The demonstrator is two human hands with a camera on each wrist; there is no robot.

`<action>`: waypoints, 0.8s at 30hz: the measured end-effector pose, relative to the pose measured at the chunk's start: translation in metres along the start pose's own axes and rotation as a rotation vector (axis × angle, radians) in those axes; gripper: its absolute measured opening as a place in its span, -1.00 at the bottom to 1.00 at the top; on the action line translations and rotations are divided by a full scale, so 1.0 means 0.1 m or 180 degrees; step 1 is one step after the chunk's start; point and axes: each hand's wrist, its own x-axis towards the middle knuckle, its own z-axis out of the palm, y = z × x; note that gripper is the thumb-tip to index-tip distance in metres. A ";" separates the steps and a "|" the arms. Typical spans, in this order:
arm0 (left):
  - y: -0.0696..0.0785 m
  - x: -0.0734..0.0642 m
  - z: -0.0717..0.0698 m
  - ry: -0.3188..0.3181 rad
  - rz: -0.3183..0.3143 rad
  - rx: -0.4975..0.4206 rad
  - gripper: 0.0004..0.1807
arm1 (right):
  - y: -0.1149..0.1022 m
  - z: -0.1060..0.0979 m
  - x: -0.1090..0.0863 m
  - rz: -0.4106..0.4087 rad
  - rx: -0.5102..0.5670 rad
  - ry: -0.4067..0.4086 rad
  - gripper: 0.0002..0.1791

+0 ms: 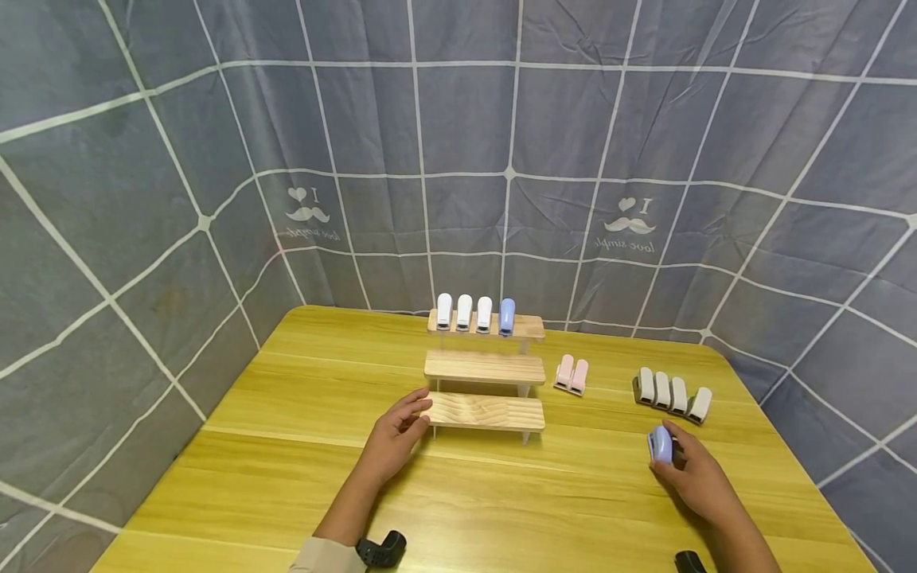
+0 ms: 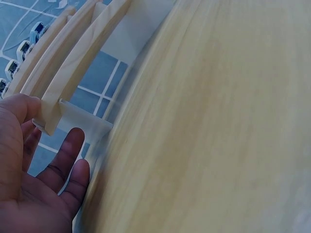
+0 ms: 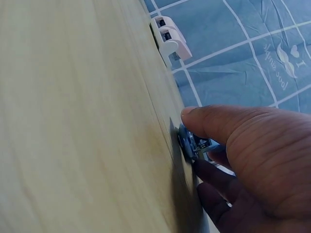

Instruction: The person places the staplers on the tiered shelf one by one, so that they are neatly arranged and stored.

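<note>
My right hand (image 1: pixel 691 469) holds a blue mini stapler (image 1: pixel 661 444) between thumb and fingers, low over the right side of the table; the fingers partly hide the stapler (image 3: pixel 187 141) in the right wrist view. The left hand (image 1: pixel 397 434) holds the left end of the lowest board (image 1: pixel 487 411) of a three-step wooden stand, thumb on one side and fingers on the other. In the left wrist view two fingers (image 2: pixel 73 145) hang loose below that board. On the top step (image 1: pixel 530 326) stand several white staplers (image 1: pixel 464 313) in a row, with a blue stapler (image 1: pixel 507 316) at their right end.
Two pink staplers (image 1: pixel 571 374) sit side by side right of the stand. Several greyish-white staplers (image 1: pixel 669 393) stand further right, behind my right hand; the rightmost is angled. A grey curtain (image 1: pixel 466 119) with white lines hangs behind the wooden table (image 1: pixel 286 446).
</note>
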 end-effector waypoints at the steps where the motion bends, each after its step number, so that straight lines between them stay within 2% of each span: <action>1: 0.00 0.00 0.00 -0.0005 -0.0023 -0.0008 -0.69 | 0.00 0.00 0.00 -0.0005 0.0003 0.0000 -0.17; 8: 0.01 0.00 0.00 -0.0021 0.0049 0.0008 -0.67 | -0.01 0.00 -0.01 -0.0005 -0.0034 0.0054 -0.20; 14: 0.02 0.00 0.00 -0.0043 -0.0069 -0.0007 -0.67 | -0.03 0.00 -0.02 0.0064 -0.0026 0.0129 -0.19; 24: 0.04 -0.01 -0.01 -0.0055 -0.0109 -0.0056 -0.67 | -0.14 -0.01 0.01 0.0119 0.0163 0.0263 -0.20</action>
